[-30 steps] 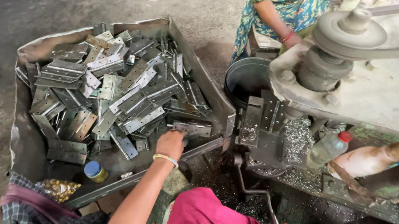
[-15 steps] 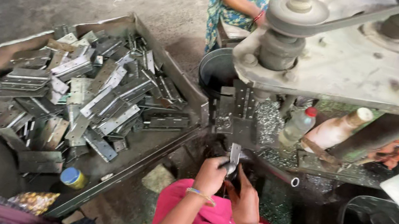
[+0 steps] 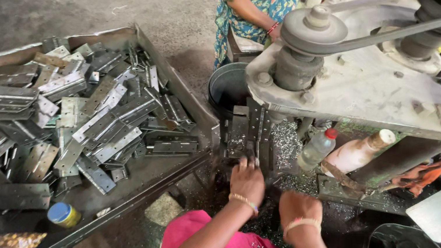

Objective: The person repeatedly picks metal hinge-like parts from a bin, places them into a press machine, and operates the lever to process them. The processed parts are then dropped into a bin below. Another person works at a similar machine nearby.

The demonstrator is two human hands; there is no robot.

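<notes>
A grimy workshop floor holds a tray (image 3: 177, 96) of hinges (image 3: 86, 114). At the press (image 3: 367, 88), the left hand (image 3: 247, 182) curls against the die (image 3: 248, 137); the right hand (image 3: 300, 207) is fisted, and I cannot tell what either holds.

A second earlier the left hand (image 3: 247, 182) reached into the tray (image 3: 178, 91) of hinges (image 3: 92, 115). It then carried one across, met the right hand (image 3: 300, 207), and both moved up against the machine's jig (image 3: 248, 137).

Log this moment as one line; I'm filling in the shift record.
left hand: at machine's work area, grip unclear | right hand: beside it, fisted | tray of metal hinges: left of hands
</notes>
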